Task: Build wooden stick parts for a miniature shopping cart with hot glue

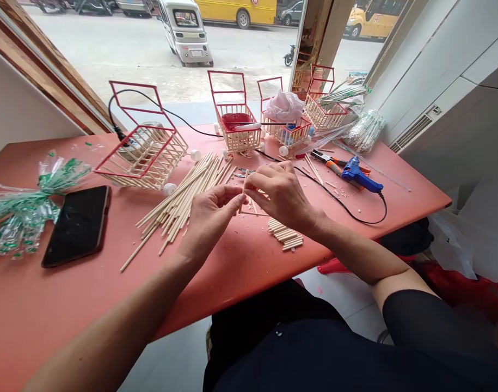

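Note:
My left hand (211, 218) and my right hand (282, 195) meet over the middle of the pink table (240, 261). Both pinch one short wooden stick (244, 191), held nearly upright between their fingertips. A loose heap of long wooden sticks (185, 198) lies just left of my left hand. A small stack of short cut sticks (286, 234) lies below my right wrist. A thin stick frame lies flat on the table under my right hand, mostly hidden.
A black phone (78, 223) and green-printed plastic wrappers (24, 207) lie at the left. Several small stick carts with red frames (145, 144) (235, 122) stand along the back. A blue glue gun (357, 174), its black cord and pliers lie at the right.

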Demonstrator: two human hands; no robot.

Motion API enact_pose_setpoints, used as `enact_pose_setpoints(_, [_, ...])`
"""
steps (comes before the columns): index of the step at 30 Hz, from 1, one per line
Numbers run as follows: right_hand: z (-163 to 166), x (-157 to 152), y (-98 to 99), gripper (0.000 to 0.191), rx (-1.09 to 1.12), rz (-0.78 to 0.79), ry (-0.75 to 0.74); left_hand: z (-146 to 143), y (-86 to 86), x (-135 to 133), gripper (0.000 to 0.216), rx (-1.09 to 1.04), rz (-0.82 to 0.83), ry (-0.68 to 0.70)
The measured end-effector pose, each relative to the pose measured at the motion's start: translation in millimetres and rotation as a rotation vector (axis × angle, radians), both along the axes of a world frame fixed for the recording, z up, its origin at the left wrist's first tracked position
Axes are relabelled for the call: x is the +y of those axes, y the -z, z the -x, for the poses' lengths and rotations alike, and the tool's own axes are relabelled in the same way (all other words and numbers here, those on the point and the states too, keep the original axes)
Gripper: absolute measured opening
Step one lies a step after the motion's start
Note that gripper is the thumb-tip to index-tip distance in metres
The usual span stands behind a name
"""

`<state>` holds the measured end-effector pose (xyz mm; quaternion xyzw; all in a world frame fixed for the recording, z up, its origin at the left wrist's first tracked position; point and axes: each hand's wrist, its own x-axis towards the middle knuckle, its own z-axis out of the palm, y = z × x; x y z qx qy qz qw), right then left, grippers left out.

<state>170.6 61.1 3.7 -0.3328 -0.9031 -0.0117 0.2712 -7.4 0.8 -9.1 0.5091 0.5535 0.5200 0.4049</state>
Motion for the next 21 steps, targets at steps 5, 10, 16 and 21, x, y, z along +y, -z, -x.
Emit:
enact_pose_setpoints(5, [3.0,-2.2,1.0,0.024,-0.036,-0.032,-0.026,1.5,1.3,-0.5,0.015,0.131,-0.053,-0.027])
enact_pose_setpoints(10, [5.0,-5.9,2.2,0.033,-0.042,-0.066,-0.042,-0.8,-0.4,-2.1,0.018,0.188,-0.07,-0.059])
enact_pose_setpoints(16, [7.0,-11.7,6.5,0.032,0.001,-0.075,-0.11,-2.8,-1.0,-4.2,0.02,0.198,-0.096,-0.094])
enact_pose_setpoints(21, [17.2,-36.7,4.5,0.03,-0.03,-0.09,-0.381,1.9,4.6,-1.2,0.026,0.055,-0.048,-0.063])
